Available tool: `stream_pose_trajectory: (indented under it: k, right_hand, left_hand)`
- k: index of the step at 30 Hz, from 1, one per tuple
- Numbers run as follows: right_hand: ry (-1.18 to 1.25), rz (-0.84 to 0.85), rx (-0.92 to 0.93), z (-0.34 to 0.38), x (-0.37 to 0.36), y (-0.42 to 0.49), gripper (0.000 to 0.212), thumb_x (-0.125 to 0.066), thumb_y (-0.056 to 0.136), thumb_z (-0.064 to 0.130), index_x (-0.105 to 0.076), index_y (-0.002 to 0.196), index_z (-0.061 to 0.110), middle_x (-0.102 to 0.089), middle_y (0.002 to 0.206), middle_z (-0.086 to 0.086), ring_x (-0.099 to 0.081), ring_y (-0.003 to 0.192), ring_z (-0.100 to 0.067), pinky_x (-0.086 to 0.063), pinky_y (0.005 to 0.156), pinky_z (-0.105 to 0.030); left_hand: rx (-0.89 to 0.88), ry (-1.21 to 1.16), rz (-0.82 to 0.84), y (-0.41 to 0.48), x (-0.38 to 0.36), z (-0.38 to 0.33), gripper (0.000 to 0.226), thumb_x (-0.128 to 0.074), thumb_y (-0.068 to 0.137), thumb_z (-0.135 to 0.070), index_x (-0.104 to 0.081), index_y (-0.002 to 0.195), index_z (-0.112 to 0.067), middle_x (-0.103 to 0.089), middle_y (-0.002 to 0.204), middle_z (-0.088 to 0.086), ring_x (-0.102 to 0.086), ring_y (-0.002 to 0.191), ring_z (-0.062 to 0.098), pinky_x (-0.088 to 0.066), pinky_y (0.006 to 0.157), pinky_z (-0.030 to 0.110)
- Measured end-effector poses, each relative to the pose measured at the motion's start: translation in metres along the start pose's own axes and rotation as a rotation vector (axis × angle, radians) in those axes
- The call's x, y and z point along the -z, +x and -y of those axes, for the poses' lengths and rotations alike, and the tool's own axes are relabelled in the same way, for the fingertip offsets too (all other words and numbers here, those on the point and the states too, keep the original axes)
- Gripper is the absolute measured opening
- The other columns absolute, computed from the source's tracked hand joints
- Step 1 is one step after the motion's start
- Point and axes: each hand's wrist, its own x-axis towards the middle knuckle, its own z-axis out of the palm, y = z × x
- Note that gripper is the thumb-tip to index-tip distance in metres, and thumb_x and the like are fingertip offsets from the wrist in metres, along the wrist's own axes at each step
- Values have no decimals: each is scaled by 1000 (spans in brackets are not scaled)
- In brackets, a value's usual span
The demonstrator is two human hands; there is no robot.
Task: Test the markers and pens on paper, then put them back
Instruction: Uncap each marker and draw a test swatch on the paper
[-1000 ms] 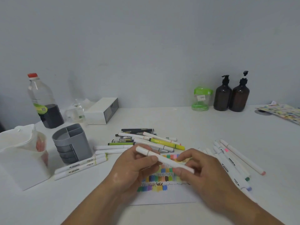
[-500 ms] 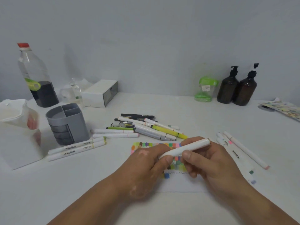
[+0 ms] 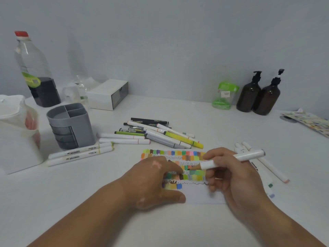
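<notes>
My right hand (image 3: 229, 177) grips a white marker (image 3: 236, 157) over the right side of the test paper (image 3: 195, 195). Its uncapped brownish tip points left and down at the colour swatches. My left hand (image 3: 153, 182) rests on the paper's left part with its fingers curled, and a small dark cap end (image 3: 180, 176) shows at the fingertips. Loose markers and pens lie in a pile (image 3: 160, 134) behind the paper. Two white markers (image 3: 80, 154) lie to the left and several more (image 3: 270, 168) to the right. The grey pen holder (image 3: 74, 129) stands empty at the left.
A white bin (image 3: 16, 139) and a tall plastic bottle (image 3: 33, 72) stand at the far left. A white box (image 3: 108, 94) sits behind the holder. A green jar (image 3: 225, 94) and two brown pump bottles (image 3: 258, 93) line the wall. A patterned sheet (image 3: 309, 122) lies at the right edge.
Both hands held the capped marker before. My left hand has pulled away from its end and dropped onto the paper, and my right hand has tilted the bared tip toward the swatches.
</notes>
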Motion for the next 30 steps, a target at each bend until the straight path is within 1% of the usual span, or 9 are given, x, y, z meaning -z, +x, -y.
stream_pose_trajectory:
  k: [2, 4, 6, 10, 13, 15, 17, 24, 30]
  right_hand:
    - [-92, 67, -33, -1, -7, -4, 16, -62, 71, 18, -74, 77, 8, -61, 60, -15, -56, 51, -22, -47, 44, -32]
    - [-262, 84, -8, -2, -12, -7, 7, -69, 71, 20, -72, 73, 14, -61, 56, -11, -55, 48, -22, -46, 45, -31]
    - [-434, 69, 28, -2, -14, -7, 6, -76, 74, 21, -70, 73, 20, -60, 52, -8, -55, 44, -19, -44, 44, -26]
    - [-521, 69, 31, -3, -17, -9, 18, -75, 86, 9, -72, 75, 22, -62, 51, -7, -56, 43, -17, -43, 43, -21]
    - [-588, 50, 24, -5, -17, -8, 16, -77, 84, 13, -73, 74, 24, -63, 51, -4, -55, 43, -15, -42, 43, -21]
    - [-623, 54, 9, -6, -17, -7, 13, -78, 83, 15, -74, 76, 26, -63, 52, -1, -54, 44, -13, -41, 42, -23]
    - [-645, 58, 1, -6, -18, -7, 12, -79, 83, 17, -74, 78, 26, -63, 52, 0, -54, 44, -13, -41, 42, -23]
    - [-712, 100, 3, -5, -18, -8, 13, -75, 80, 16, -73, 78, 29, -60, 51, 5, -51, 45, -9, -38, 42, -20]
    - [-698, 92, 4, -3, -20, -8, 5, -73, 75, 25, -72, 75, 31, -60, 49, 6, -50, 43, -7, -37, 42, -18]
  left_hand:
    - [24, 31, 3, 1, 1, 0, 65, -68, 71, -77, -58, 127, -45, -50, 99, -26, -46, 90, 2, -41, 78, 19]
    - [51, 39, 0, 2, 1, 1, 66, -68, 69, -79, -58, 124, -46, -54, 105, -21, -49, 95, 5, -47, 85, 26]
    - [61, 36, 1, 1, 2, 1, 66, -68, 68, -79, -58, 123, -46, -54, 104, -21, -49, 94, 6, -48, 86, 28]
    - [29, 56, 7, 1, 3, 4, 62, -66, 75, -74, -56, 131, -48, -49, 103, -23, -46, 95, 4, -42, 79, 21]
    - [24, 67, 9, 2, 2, 5, 59, -65, 80, -71, -55, 133, -49, -42, 93, -27, -42, 86, 0, -30, 69, 10]
    - [24, 50, 7, 3, 1, 5, 60, -65, 79, -72, -55, 134, -50, -35, 87, -32, -41, 81, -9, -25, 66, 7]
    - [19, 39, 7, 4, 0, 5, 60, -66, 78, -72, -56, 134, -50, -33, 85, -34, -37, 79, -15, -24, 65, 6]
    - [21, 40, -1, 5, 0, 5, 62, -67, 76, -73, -57, 133, -49, -33, 83, -35, -36, 76, -18, -24, 64, 6]
    - [34, 42, 2, 5, 0, 6, 64, -68, 76, -73, -56, 134, -50, -35, 86, -32, -41, 81, -7, -27, 67, 8]
